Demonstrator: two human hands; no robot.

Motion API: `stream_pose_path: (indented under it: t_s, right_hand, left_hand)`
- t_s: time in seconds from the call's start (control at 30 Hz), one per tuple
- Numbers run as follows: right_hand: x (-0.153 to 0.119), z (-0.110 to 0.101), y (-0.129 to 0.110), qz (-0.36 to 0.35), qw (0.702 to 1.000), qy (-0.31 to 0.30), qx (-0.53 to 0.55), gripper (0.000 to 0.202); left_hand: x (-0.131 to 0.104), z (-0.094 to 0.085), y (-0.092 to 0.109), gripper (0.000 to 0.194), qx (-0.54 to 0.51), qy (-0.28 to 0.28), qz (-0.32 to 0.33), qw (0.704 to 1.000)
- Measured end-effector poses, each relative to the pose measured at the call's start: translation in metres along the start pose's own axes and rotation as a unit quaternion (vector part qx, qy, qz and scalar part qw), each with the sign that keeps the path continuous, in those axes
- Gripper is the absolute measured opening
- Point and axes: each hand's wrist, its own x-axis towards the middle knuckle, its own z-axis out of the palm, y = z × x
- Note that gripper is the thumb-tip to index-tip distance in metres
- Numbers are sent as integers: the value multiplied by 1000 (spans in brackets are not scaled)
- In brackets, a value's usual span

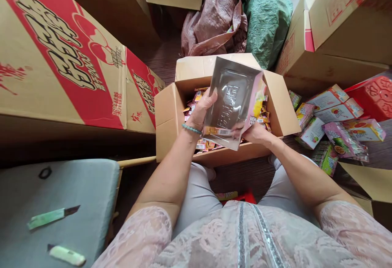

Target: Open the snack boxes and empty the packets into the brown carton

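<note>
A clear plastic blister package [231,96] with embossed lettering and a pink and yellow printed side is held tilted above an open cardboard box [183,65]. My left hand [200,111] grips its left edge, thumb on the front face and the other fingers behind. At the lower right corner, my right hand [255,133] holds the printed side; part of its fingers shows through the plastic. Beneath both hands, many small wrapped candies [211,143] in orange, pink and purple wrappers fill the box.
Large cartons [101,96] stand at left and right [346,27]. Brown [214,19] and green woven sacks [266,19] sit behind the box. Colourful packs [333,113] and a red plastic item [375,96] lie at right. Two box cutters [50,218] rest on a grey stool [88,194].
</note>
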Motion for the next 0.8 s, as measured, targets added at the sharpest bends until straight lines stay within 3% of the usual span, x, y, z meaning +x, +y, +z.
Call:
stream_pose_path:
  t_s: [0.1,0.17,0.2,0.27,0.33,0.43,0.5,0.57,0.63,0.7,0.8]
  right_hand:
    - [-2,-20,-2,3,989,114,-91,27]
    - [-4,-37,2,58,967,202,-145,31]
    - [-6,-44,6,97,957,224,-158,34]
    - [-8,-53,15,162,952,211,-154,40]
    - [-11,-55,23,181,962,177,-104,46]
    - [-16,-45,18,118,974,180,70,90]
    - [-19,-33,6,54,960,209,177,117]
    - [-22,-22,-9,7,933,289,215,131]
    - [-29,-21,-20,-9,898,394,197,127]
    - [-47,-34,-25,8,877,463,129,105]
    - [-108,-76,-23,86,859,502,-47,74]
  left_hand:
    - [8,-25,13,46,-21,87,29,996]
    - [12,-42,23,49,-47,144,80,985]
    - [14,-47,27,54,-59,166,110,978]
    - [15,-50,30,62,-73,181,153,969]
    - [14,-39,26,68,-73,159,155,972]
    - [12,-5,5,69,-74,88,121,986]
    - [9,19,-16,67,-70,47,99,992]
    - [1,41,-39,69,-42,19,79,996]
    - [-8,57,-59,79,29,-17,60,998]
    - [-17,68,-72,86,161,-89,48,982]
    - [-16,70,-74,81,416,-155,90,892]
